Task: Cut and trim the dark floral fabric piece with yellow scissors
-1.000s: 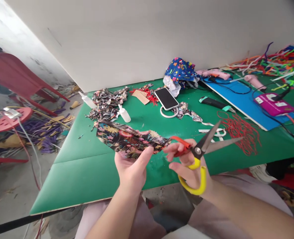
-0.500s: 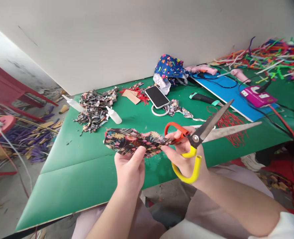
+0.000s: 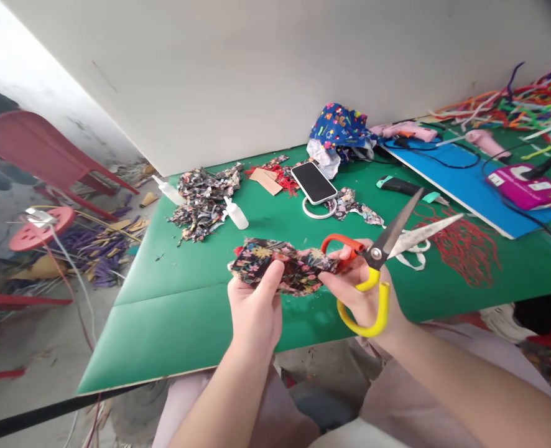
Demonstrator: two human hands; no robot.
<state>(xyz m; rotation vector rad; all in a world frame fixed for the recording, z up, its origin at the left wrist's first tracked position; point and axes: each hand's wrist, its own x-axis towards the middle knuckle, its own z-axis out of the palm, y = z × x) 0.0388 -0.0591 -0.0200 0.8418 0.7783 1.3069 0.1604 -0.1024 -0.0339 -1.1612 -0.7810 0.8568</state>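
A dark floral cloth piece (image 3: 298, 264) is stretched between both hands above the green table (image 3: 177, 330). My left hand (image 3: 257, 305) grips its left part, thumb on top. My right hand (image 3: 359, 286) pinches the cloth's right end and also holds scissors (image 3: 377, 254) with one orange and one yellow handle. The scissor blades are apart and point right, away from the cloth. Behind the hands lie a phone (image 3: 313, 182) and a floral scrap (image 3: 350, 205).
Crumpled floral pieces (image 3: 201, 202) lie at the left beside two white bottles (image 3: 236, 213) (image 3: 167, 190). A blue board (image 3: 448, 180), a utility knife (image 3: 408, 188), red strings (image 3: 466, 252) and a magenta box (image 3: 527, 186) are at the right. A red chair (image 3: 42, 149) stands left.
The view has turned left, so the table's things appear further right. The cloth looks more bunched between the hands, and the scissor blades are slightly closer together.
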